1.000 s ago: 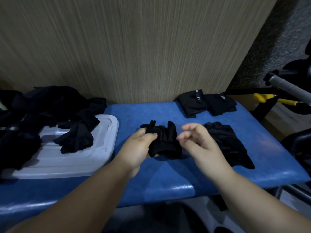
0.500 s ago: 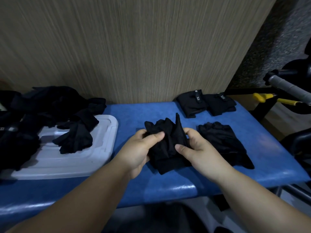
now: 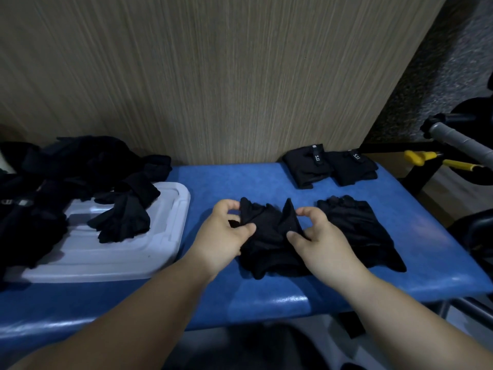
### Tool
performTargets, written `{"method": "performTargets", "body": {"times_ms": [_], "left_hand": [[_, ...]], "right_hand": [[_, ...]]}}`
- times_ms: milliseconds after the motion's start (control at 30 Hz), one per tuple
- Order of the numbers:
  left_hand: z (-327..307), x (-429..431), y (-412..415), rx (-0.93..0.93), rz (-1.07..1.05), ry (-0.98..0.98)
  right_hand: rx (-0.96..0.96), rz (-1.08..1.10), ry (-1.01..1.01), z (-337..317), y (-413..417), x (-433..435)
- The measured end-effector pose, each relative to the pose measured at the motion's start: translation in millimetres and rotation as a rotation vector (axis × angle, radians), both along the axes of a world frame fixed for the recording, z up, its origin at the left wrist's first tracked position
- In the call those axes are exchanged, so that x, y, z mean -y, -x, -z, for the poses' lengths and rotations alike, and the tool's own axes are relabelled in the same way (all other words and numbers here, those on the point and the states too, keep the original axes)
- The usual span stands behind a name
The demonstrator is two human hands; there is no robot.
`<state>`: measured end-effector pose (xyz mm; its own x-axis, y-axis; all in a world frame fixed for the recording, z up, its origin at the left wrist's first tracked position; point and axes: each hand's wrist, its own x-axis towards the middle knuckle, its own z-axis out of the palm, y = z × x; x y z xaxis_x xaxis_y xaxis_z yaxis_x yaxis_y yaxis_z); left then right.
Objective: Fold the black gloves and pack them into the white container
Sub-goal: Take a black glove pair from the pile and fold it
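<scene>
White container (image 3: 170,236) at bench (image 3: 240,297) left edge, being overhung by loose gloves (image 3: 120,225). Mid-bench, black glove (image 3: 269,244) being pinched by left hand (image 3: 226,233) and right hand (image 3: 317,239), fingers curled. Fold possibly being lost if either pinch slackens; layers hard to read.

A crumpled black glove (image 3: 269,241) lies on the desk (image 3: 240,182), pinched at its left edge by the left grip (image 3: 221,236) and at its right edge by the right grip (image 3: 320,241), one cloth point sticking up between them. Just right of the right grip lies a second loose glove (image 3: 357,225), and beyond it two folded gloves (image 3: 306,166) sit side by side, tags up. Left of the left grip lies the white container (image 3: 165,236), one bunched glove (image 3: 122,222) on it and a heap of gloves (image 3: 66,169) over its far edge.
</scene>
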<state>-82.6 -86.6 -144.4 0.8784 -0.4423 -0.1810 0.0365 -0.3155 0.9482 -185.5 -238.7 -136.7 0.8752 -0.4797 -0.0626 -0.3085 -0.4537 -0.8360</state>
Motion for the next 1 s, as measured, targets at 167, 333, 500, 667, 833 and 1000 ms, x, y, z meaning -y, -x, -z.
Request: {"method": "performTargets", "body": {"times_ms": [167, 333, 500, 667, 833, 1000], "left_hand": [[6.6, -2.3, 1.1, 0.345, 0.07, -0.323], [2.6, -2.5, 3.6, 0.422, 0.07, -0.412], [-1.6, -6.5, -0.3, 0.428, 0.098, -0.482], [1.7, -7.6, -8.1, 0.33, 0.078, -0.36], [-3.6, -5.0, -7.4, 0.068, 0.009, 0.03], [0.3, -4.1, -1.1, 0.171, 0.137, -0.027]], "right_hand": [[-0.059, 0.002, 0.499, -2.4, 6.9, -1.6], [0.156, -0.308, 0.724, 6.2, 2.8, -4.4], [-0.229, -0.559, 0.674, 5.7, 2.7, -2.1], [-0.372, -0.546, 0.726, 3.8, 2.6, 1.4], [-0.357, -0.539, 0.738, 4.6, 3.7, -0.5], [-0.315, -0.526, 0.723, 7.8, 3.6, 1.0]]}}
